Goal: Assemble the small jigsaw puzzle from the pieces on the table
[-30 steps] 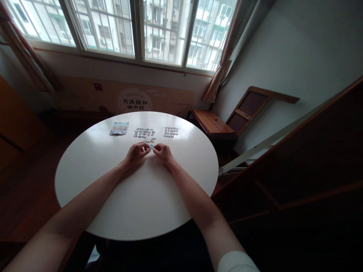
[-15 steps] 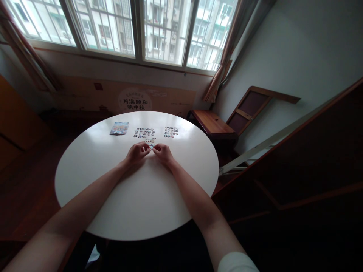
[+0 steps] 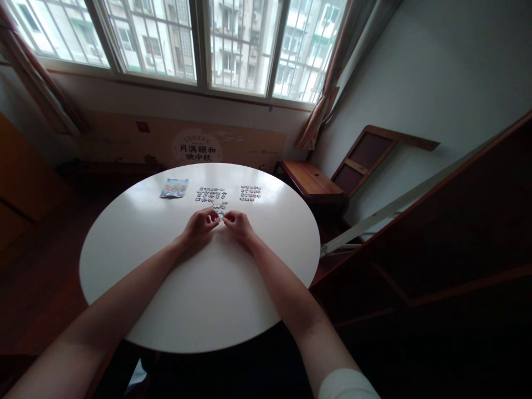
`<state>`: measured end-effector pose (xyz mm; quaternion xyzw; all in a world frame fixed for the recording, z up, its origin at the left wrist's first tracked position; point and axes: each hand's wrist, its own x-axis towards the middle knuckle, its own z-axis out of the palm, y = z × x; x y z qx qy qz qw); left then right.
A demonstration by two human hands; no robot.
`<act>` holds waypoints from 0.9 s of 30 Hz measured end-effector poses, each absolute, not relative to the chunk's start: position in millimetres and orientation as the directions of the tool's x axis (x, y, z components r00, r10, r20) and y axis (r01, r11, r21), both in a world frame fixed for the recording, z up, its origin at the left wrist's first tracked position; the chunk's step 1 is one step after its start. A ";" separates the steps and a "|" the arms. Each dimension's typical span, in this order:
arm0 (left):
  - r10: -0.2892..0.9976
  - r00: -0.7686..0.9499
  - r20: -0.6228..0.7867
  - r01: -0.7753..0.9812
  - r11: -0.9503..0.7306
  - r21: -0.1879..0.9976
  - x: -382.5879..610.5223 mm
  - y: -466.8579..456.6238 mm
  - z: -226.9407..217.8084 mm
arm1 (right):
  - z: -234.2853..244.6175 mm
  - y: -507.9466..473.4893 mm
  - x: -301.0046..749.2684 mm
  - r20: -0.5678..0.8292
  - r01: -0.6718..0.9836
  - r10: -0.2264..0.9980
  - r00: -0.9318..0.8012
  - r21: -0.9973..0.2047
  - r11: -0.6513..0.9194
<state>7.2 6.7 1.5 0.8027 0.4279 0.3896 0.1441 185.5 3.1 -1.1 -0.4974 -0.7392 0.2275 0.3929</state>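
Observation:
My left hand [image 3: 203, 222] and my right hand [image 3: 238, 224] meet over the white round table [image 3: 199, 299], their fingertips pinched close together. Between them are small pale jigsaw puzzle pieces [image 3: 221, 215], partly hidden by the fingers. Just beyond the fingertips lies a little cluster of puzzle pieces [image 3: 219, 205]. Farther back, loose puzzle pieces [image 3: 211, 194] are spread in rows. A second group of puzzle pieces [image 3: 250, 193] is laid out in a neat grid to the right. At the left, a colourful picture sheet or packet [image 3: 174, 188] lies flat.
A wooden stool or bench [image 3: 312, 178] stands past the table's right edge, beside a folded wooden chair [image 3: 366, 158] against the wall. A dark wooden panel [image 3: 449, 238] slants along the right. Behind the table is a printed board [image 3: 245, 141] under the windows.
Both hands stay in nearly the same place, fingertips still together at the small pieces. The view has shifted very slightly; the laid-out pieces have not visibly moved.

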 end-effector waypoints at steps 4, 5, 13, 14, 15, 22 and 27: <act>0.795 0.335 0.505 0.565 -0.599 0.568 7.6 6.6 2.0 | -0.3 2.4 185.7 0.346 0.559 0.919 -0.187 -0.732 0.389; 0.796 0.336 0.504 0.563 -0.599 0.570 7.7 6.6 2.1 | -0.3 2.4 185.7 0.345 0.561 0.920 -0.185 -0.732 0.387; 0.803 0.340 0.490 0.561 -0.591 0.580 8.3 6.9 2.3 | -2.2 3.2 185.5 0.357 0.561 0.914 -0.191 -0.724 0.400; 0.803 0.340 0.489 0.560 -0.591 0.581 8.3 7.1 2.1 | -2.2 3.1 185.4 0.354 0.563 0.916 -0.189 -0.725 0.397; 0.803 0.342 0.488 0.560 -0.591 0.581 8.3 7.2 2.0 | -2.1 3.0 185.4 0.351 0.565 0.917 -0.188 -0.725 0.393; 0.814 0.343 0.469 0.563 -0.577 0.592 8.3 6.4 2.7 | -0.5 1.6 185.3 0.345 0.572 0.920 -0.187 -0.723 0.388; 0.818 0.340 0.465 0.557 -0.573 0.601 8.6 7.1 1.5 | 0.1 1.5 185.3 0.341 0.573 0.921 -0.189 -0.723 0.386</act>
